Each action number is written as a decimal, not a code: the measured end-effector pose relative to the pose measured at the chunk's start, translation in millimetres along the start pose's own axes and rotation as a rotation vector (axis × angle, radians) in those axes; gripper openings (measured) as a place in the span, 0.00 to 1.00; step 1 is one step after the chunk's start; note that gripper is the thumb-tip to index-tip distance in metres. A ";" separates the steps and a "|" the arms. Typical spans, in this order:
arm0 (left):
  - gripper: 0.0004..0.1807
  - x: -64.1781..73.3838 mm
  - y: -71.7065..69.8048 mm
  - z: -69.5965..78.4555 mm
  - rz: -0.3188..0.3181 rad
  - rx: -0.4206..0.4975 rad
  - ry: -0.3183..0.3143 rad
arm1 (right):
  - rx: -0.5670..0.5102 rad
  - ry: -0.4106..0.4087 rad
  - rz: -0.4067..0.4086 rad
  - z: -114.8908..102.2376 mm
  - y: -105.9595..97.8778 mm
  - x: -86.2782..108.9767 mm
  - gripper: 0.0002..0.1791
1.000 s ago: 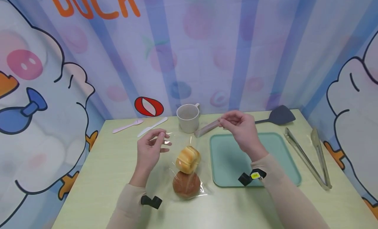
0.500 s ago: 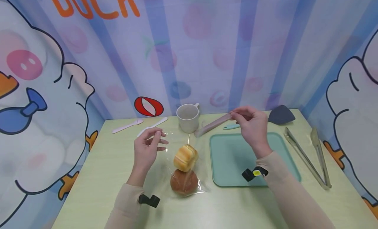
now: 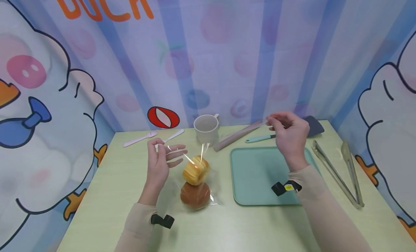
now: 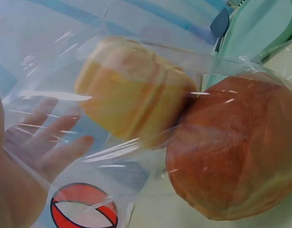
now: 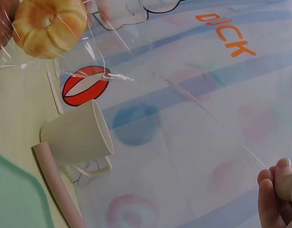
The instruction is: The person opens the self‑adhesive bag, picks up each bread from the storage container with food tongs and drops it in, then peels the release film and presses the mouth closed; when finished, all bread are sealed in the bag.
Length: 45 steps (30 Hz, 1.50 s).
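Backdrop: blue-and-white striped cloth [image 3: 224, 57] is hung behind a pale yellow-green table [image 3: 97, 201].
Left hand [image 3: 160, 161]: three fingers are stretched out; a clear plastic bag [image 3: 209, 178] seems pinched by thumb and forefinger, presumably to be held up.
Right hand [image 3: 292, 136]: a thin clear strip [image 5: 255, 156] is pinched by the fingertips, apparently drawn taut; any join to the bag cannot be told.
Just right of left hand: a ridged yellow roll [image 3: 196, 170] and a round brown bun [image 3: 195, 195] are enclosed in the bag, stacked perhaps by its narrowness.

White glare on clear bag [image 4: 105, 154]
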<state>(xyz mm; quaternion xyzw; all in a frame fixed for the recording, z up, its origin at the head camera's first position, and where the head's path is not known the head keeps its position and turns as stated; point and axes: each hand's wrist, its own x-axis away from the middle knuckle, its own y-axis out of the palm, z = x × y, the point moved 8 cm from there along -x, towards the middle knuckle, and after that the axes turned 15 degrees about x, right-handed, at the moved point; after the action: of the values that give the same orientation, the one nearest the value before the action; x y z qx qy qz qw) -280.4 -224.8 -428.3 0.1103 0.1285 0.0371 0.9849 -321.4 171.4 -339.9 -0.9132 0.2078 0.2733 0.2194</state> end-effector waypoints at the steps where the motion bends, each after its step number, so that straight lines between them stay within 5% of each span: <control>1: 0.18 0.1 -1.3 -0.3 0.001 0.012 -0.003 | -0.004 0.009 0.010 1.7 -1.0 -0.4 0.05; 16: 0.21 -0.1 -8.1 -2.6 0.008 0.053 -0.002 | -0.127 0.021 0.160 -0.8 -21.3 -4.4 0.05; 32: 0.20 2.4 -18.7 -2.0 0.046 0.060 -0.019 | -0.067 0.084 0.060 23.0 -22.9 -8.0 0.07; 37: 0.21 3.0 -22.6 -3.3 0.056 0.071 -0.027 | -0.023 0.116 -0.053 26.2 -10.6 -2.5 0.08; 45: 0.19 2.6 -16.7 -1.3 0.021 0.101 -0.016 | 0.143 -0.101 -0.175 14.0 27.3 19.7 0.09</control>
<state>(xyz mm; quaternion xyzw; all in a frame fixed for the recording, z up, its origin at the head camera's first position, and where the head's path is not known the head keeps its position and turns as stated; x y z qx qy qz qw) -277.5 -240.6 -434.0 0.1614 0.1211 0.0399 0.9786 -325.6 151.1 -369.9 -0.8950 0.1347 0.2835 0.3170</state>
